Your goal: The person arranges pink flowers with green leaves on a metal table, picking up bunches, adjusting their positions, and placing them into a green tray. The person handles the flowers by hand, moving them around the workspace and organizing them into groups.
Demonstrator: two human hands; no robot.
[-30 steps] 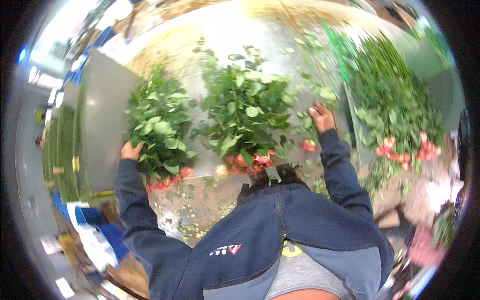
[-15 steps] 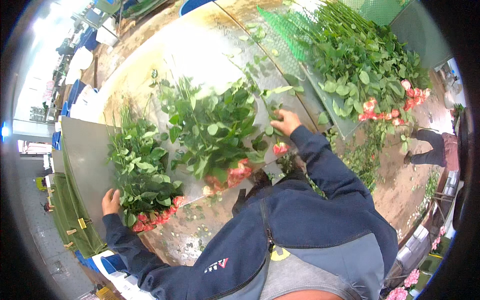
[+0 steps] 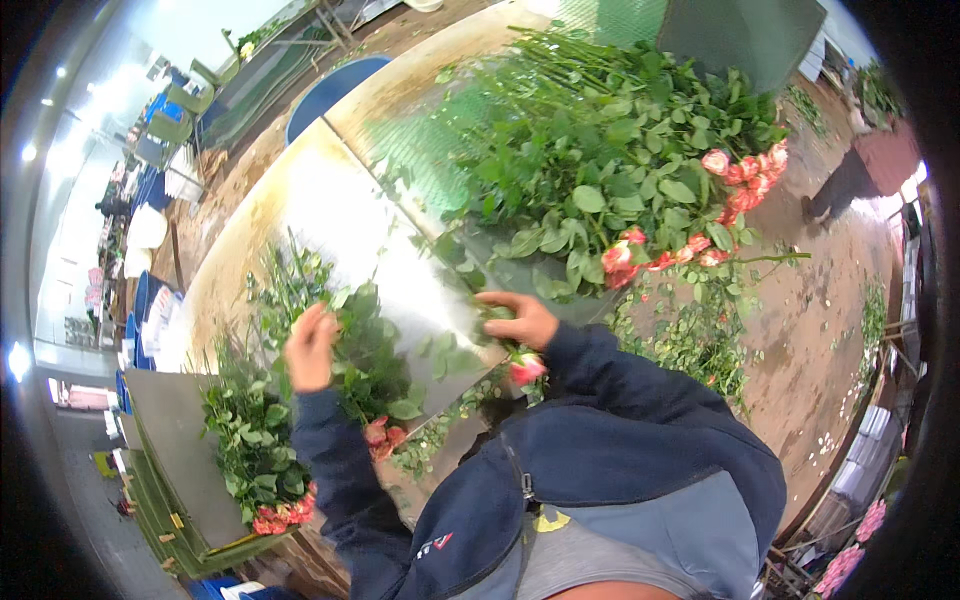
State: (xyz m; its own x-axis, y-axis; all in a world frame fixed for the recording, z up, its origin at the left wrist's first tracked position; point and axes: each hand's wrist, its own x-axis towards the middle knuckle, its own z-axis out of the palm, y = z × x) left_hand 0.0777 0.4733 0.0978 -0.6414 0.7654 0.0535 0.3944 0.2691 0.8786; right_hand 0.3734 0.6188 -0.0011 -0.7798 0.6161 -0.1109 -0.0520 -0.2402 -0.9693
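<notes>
My right hand (image 3: 522, 318) is closed around the leafy stem of a single rose; its pink-and-white bloom (image 3: 526, 368) hangs just below the fingers. My left hand (image 3: 312, 350) is raised over the left edge of the middle rose pile (image 3: 370, 350), fingers loosely bent and apart, with nothing visible in them. That pile's pink blooms (image 3: 382, 438) point toward me. Further left lies another bunch of roses (image 3: 250, 440), partly behind my left forearm. A large heap of roses (image 3: 600, 150) covers the right side of the metal table (image 3: 335, 190), over green netting (image 3: 425, 135).
Fallen leaves and stems (image 3: 690, 340) litter the floor at the right. A person (image 3: 865, 170) stands at the far right. Behind the table is a blue bin (image 3: 335, 95). A grey upright panel (image 3: 165, 420) with green cloth (image 3: 165, 505) borders the left side.
My left hand has moved from beside the left bunch to over the middle pile. My right hand still has the single rose and is closer to me. The view has swung rightward.
</notes>
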